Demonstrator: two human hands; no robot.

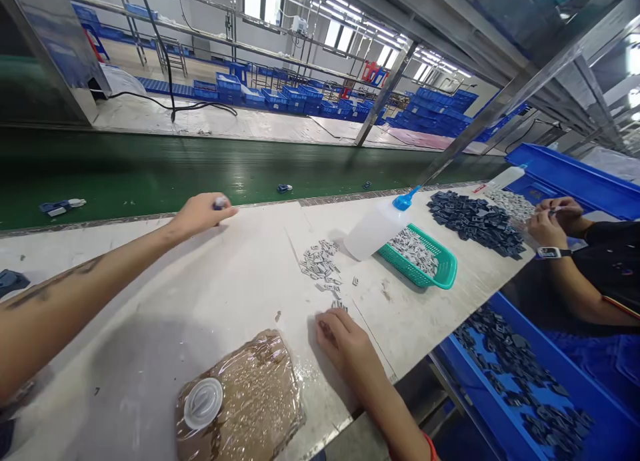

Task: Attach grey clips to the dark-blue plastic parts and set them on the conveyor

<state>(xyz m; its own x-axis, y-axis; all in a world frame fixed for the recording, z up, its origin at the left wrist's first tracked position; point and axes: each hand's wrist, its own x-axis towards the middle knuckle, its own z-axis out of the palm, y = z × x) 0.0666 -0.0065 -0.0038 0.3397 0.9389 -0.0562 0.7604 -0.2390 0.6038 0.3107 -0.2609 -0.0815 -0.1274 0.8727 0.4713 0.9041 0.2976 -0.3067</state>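
Place: factory assembly line
Signs: green conveyor belt point(200, 171) beside a long workbench point(240, 281), stacked blue crates point(440, 104), heaps of small parts point(473, 221)

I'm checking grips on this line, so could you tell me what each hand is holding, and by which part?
The left hand pinches a small dark part at its fingertips; which end cannot be told. The right hand holds nothing and rests on the table below the small grey pieces.

A small dark part point(221, 202) is pinched in the fingers of the left hand point(200, 213). Small grey pieces point(320, 262) are scattered just beyond the fingertips of the right hand point(345, 344).
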